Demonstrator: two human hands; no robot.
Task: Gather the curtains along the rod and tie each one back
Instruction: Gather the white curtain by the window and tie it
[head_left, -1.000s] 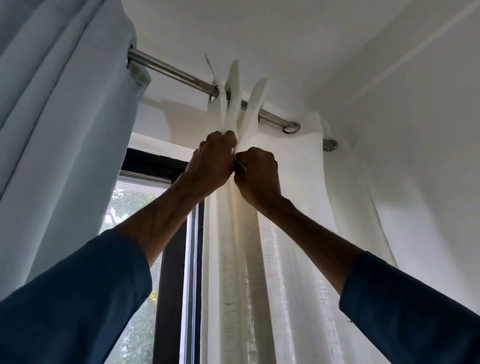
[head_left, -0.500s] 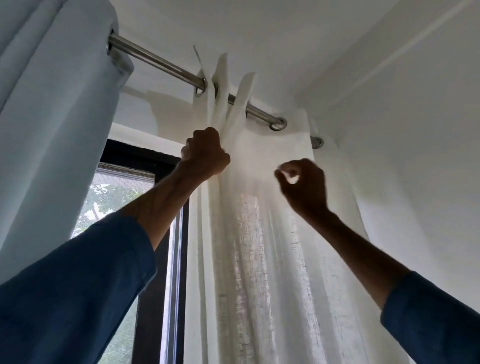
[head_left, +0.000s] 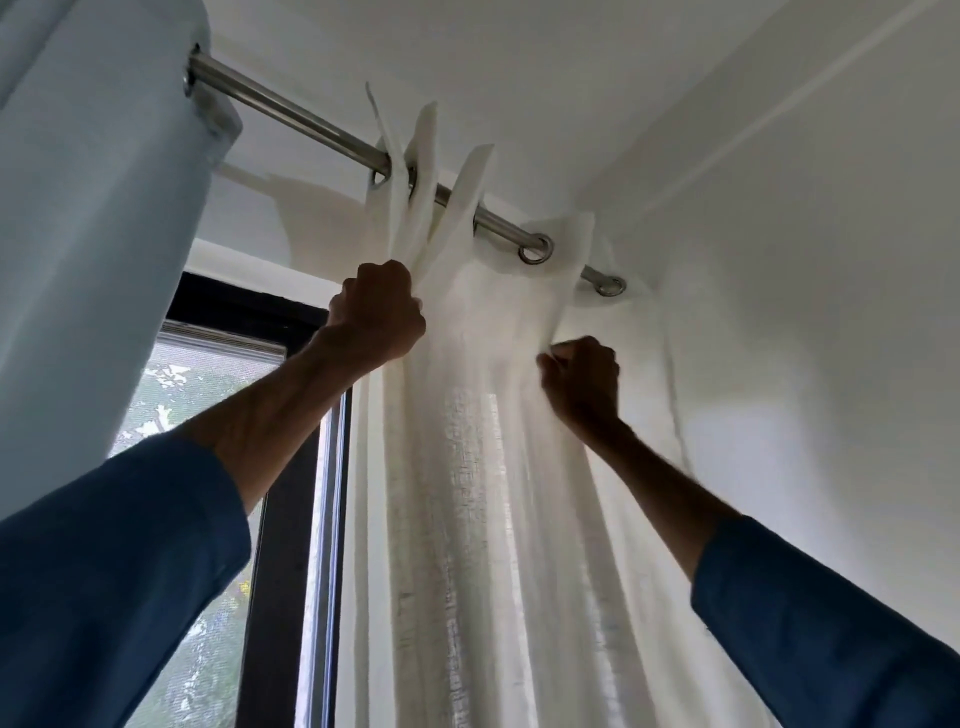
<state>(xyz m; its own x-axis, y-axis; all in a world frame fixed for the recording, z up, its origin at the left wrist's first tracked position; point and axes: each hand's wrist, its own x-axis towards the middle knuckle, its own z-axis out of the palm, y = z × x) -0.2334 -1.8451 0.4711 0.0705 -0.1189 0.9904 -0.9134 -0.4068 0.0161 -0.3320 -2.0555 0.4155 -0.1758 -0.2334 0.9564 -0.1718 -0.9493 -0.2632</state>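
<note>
A white sheer curtain (head_left: 467, 467) hangs by metal eyelets from a steel rod (head_left: 291, 117) near the ceiling, its left folds bunched together. My left hand (head_left: 376, 314) grips the bunched folds just below the rod. Further right, my right hand (head_left: 582, 376) pinches a fold of the same curtain under the eyelet (head_left: 535, 249). A pale blue curtain (head_left: 93, 218) hangs gathered on the rod's left part.
A dark-framed window (head_left: 275, 545) with greenery outside shows between the two curtains. The white wall (head_left: 810, 322) stands close on the right, and the ceiling lies just above the rod. The rod's end fitting (head_left: 610, 286) sits near the corner.
My right hand let go beside the left hand, moved right, and now pinches a fold further along. The left hand kept its grip on the bunched folds.
</note>
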